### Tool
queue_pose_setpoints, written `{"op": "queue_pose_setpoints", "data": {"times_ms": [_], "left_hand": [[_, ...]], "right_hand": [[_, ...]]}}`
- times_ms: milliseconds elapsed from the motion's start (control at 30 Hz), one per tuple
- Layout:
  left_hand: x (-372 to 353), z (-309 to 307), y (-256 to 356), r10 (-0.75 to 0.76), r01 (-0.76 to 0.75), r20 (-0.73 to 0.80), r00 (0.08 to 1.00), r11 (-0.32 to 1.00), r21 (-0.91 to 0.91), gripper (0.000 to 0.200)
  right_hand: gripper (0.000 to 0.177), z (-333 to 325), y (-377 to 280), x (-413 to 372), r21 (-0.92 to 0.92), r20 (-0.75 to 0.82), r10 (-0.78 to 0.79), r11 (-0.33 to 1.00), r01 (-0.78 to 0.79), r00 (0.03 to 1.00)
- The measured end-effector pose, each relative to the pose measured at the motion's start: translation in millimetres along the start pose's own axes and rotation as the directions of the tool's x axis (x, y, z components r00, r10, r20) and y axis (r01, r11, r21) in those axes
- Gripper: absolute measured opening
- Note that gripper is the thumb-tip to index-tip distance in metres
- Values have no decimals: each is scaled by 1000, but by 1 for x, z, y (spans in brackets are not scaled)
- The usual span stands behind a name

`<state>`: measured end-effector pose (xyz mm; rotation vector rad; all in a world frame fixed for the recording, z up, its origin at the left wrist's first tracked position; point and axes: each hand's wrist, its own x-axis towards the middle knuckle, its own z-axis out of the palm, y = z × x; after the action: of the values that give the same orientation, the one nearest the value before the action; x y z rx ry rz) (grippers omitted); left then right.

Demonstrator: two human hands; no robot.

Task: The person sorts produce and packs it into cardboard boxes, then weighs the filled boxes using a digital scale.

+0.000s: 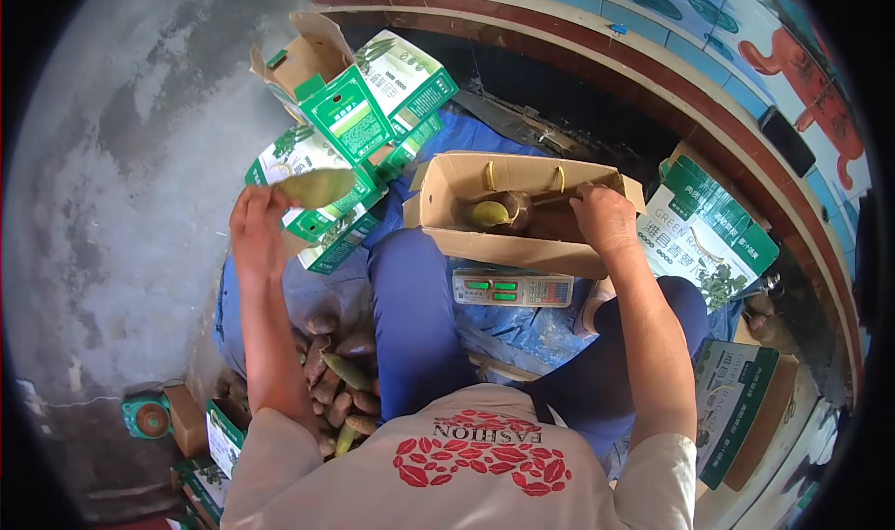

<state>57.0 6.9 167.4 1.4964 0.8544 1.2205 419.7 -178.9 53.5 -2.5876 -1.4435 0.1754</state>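
Note:
My left hand [256, 218] is closed around one end of a green radish [319, 188], raised at the left in front of stacked cartons. An opened cardboard box [508, 244] with yellow cord handles stands before my knees. Inside it lie a green radish [488, 215] and a darker, brownish one [518, 211]. At the right end of this box is my right hand [606, 218], its fingers curled at the box's upper edge; their tips are partly hidden. Beneath the box, a digital scale [513, 289] shows lit green displays.
Green-and-white cartons [350, 115] are stacked at the far left, one open on top. A printed carton [704, 232] stands right of the box, another carton [736, 409] nearer. Soil-covered radishes [340, 381] lie heaped beside my left leg. Blue sheeting [508, 330] covers the ground.

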Motion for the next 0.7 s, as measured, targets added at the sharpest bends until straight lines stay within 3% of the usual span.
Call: {"op": "queue_pose_setpoints", "data": {"times_ms": [67, 133, 200, 400, 533, 600, 700], "left_hand": [[12, 30, 3, 1, 28, 158, 987, 984, -177, 14], [16, 67, -1, -145, 200, 206, 968, 940, -278, 12], [12, 109, -16, -197, 308, 300, 933, 870, -385, 11], [-17, 205, -95, -475, 637, 513, 715, 745, -198, 10], [-42, 245, -116, -505, 655, 600, 621, 754, -43, 10], [-44, 253, -129, -468, 664, 654, 595, 744, -72, 11], [-37, 252, -146, -501, 620, 632, 591, 784, 42, 13]], "right_hand": [[24, 0, 3, 0, 16, -53, 7, 1000, -6, 999], [25, 2, 7, 1, 11, -71, 25, 1000, -24, 997], [25, 4, 11, 5, -11, -58, 56, 998, -57, 997], [26, -1, 19, 4, 42, -116, 69, 997, -64, 991], [25, -5, 20, 4, 44, -104, 83, 996, -79, 991], [25, -9, 18, 3, 49, -98, 84, 996, -80, 992], [25, -10, 17, 2, 70, -99, 80, 995, -74, 992]]}}
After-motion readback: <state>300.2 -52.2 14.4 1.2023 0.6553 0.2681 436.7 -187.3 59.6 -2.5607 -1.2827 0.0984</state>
